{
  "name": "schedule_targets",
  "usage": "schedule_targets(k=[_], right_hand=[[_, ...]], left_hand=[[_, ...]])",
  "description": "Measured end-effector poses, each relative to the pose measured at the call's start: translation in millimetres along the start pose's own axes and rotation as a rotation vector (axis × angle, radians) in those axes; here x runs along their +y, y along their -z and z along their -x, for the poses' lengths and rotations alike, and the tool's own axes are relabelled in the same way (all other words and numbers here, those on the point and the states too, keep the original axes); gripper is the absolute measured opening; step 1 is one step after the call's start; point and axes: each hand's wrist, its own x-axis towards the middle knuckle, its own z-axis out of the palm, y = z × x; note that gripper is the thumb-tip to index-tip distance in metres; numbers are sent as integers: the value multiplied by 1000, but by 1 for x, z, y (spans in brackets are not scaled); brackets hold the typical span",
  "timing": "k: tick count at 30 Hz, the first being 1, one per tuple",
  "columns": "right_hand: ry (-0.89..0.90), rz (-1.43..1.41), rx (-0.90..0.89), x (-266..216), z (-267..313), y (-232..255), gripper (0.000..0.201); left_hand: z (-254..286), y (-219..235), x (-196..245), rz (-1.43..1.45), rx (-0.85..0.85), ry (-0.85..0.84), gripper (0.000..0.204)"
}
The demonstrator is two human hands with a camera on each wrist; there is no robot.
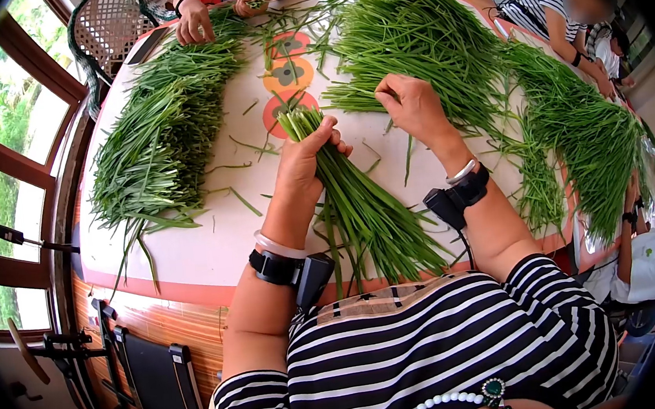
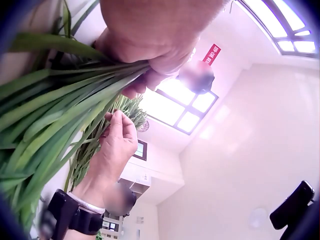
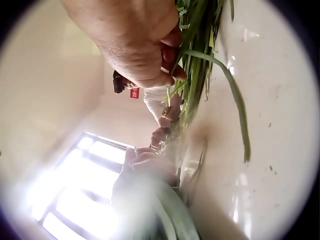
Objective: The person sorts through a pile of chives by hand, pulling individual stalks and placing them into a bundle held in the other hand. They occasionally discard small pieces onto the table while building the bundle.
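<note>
My left hand [image 1: 301,163] grips a thick bunch of garlic chives [image 1: 371,208] near the pale cut ends, the green leaves fanning down toward my striped shirt. To its right my right hand [image 1: 419,110] is raised over the table, apart from the bunch. Thumb and fingertips of that hand pinch a single chive [image 3: 239,95]; its pale end pokes out below the fingers and its leaf droops in the right wrist view. Behind this hand lies a big loose pile of chives [image 1: 413,30]. The left wrist view shows the leaves [image 2: 60,115] spreading from my left fist.
A long stacked row of chives [image 1: 163,133] lies on the left of the white table [image 1: 244,236]. Another heap [image 1: 585,136] covers the right side. Across the table another person's hands [image 1: 195,21] work, and a person in stripes [image 1: 553,13] sits at right. Loose leaves are scattered between.
</note>
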Motion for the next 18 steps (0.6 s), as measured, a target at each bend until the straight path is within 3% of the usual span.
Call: schedule_targets(k=[4, 7, 11, 18], right_hand=[[-53, 139, -101, 8, 3, 3, 8], [-173, -237, -218, 4, -2, 8, 9], [-154, -733, -412, -3, -2, 10, 7], [-78, -766, -482, -32, 5, 0, 6]], left_hand=[[2, -2, 1, 1, 28, 2, 26], [1, -2, 0, -12, 41, 3, 27], [3, -6, 0, -42, 31, -51, 32], [4, -5, 0, -82, 1, -56, 32]])
